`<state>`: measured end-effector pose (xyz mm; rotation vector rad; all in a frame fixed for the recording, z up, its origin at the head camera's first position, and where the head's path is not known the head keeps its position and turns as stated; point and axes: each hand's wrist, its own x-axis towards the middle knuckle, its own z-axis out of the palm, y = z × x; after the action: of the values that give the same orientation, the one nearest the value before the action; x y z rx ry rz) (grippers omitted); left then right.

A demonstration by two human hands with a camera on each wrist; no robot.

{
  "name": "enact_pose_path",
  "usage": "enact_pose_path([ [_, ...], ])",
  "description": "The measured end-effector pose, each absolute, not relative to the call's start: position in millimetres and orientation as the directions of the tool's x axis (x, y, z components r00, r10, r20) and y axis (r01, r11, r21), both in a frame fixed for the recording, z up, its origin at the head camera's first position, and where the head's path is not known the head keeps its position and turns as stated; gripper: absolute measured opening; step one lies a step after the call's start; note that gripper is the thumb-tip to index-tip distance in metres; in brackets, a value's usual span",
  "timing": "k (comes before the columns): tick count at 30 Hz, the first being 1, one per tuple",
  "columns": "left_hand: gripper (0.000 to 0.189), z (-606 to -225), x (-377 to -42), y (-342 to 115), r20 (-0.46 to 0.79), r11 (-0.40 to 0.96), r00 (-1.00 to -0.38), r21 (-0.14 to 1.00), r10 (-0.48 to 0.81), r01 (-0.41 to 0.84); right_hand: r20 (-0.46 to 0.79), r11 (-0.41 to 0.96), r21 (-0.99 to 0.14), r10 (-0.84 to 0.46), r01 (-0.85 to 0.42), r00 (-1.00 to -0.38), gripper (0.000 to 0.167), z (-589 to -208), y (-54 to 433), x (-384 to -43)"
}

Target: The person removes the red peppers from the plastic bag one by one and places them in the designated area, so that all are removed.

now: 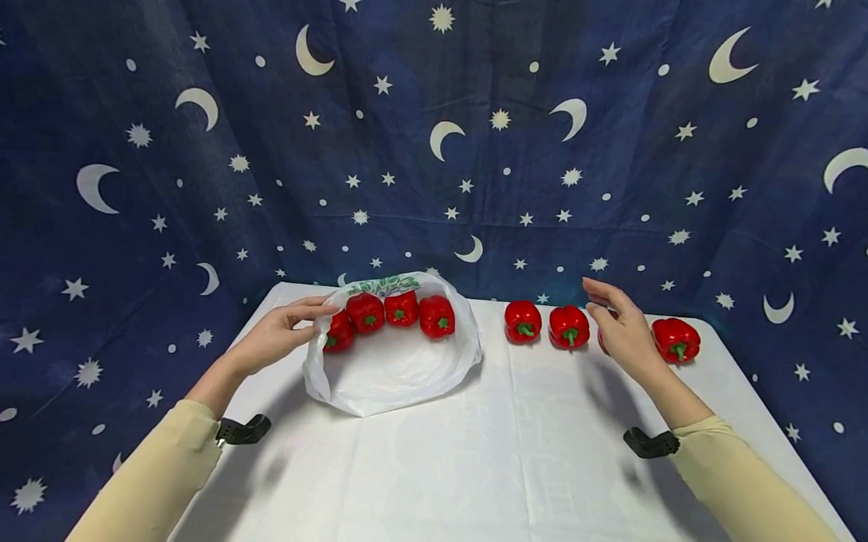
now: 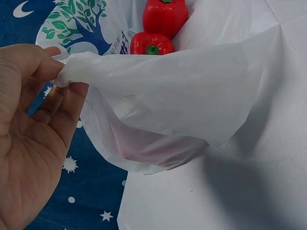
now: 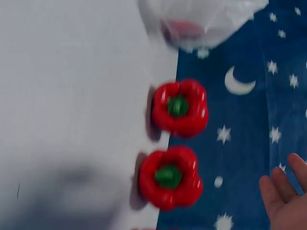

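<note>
A white plastic bag [image 1: 395, 384] with a printed tree design lies open on the table, several red bell peppers [image 1: 366, 312] inside it. My left hand [image 1: 278, 332] pinches the bag's left rim between thumb and fingers, as the left wrist view shows. Over the row of peppers to the right hovers my right hand [image 1: 623, 328], fingers extended and holding nothing. It partly hides one pepper. Left of it sit a green-stemmed bell pepper [image 1: 568, 328] and another bell pepper [image 1: 523, 322]; to its right is one more bell pepper [image 1: 676, 341].
A white cloth [image 1: 441, 478] covers the table. Behind it and at both sides hangs a dark blue curtain [image 1: 401, 144] with moons and stars. The peppers outside the bag stand in a row along the table's back edge.
</note>
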<state>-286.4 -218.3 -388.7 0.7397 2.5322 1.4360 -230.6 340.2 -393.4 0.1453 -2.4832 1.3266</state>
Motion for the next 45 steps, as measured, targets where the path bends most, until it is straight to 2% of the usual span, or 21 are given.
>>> enact_pose_path([
  [7,0.039,-389.5,-287.5,-218.9,0.131,0.439,-0.869,0.821,0.477,0.365,0.343,0.479,-0.811,-0.075,-0.335,-0.936,0.046,-391.5,302.3,-228.0],
  [19,0.04,-389.1,-286.6,-218.1,0.114,0.446,-0.876,0.825,0.469,0.347,0.267,0.382,-0.858,-0.242,-0.344,-0.933,0.046,-396.3,246.2,-227.5],
  [29,0.04,-386.9,-285.9,-216.6,0.11,0.434,-0.879,0.837,0.464,0.334,0.264,0.364,-0.854,-0.314,-0.372,-0.912,0.044,-401.3,213.6,-227.1],
  [45,0.039,-386.3,-287.3,-214.3,0.134,0.422,-0.868,0.831,0.478,0.361,0.138,0.362,-0.875,-0.452,-0.322,-0.881,0.056,-404.2,159.2,-239.9],
])
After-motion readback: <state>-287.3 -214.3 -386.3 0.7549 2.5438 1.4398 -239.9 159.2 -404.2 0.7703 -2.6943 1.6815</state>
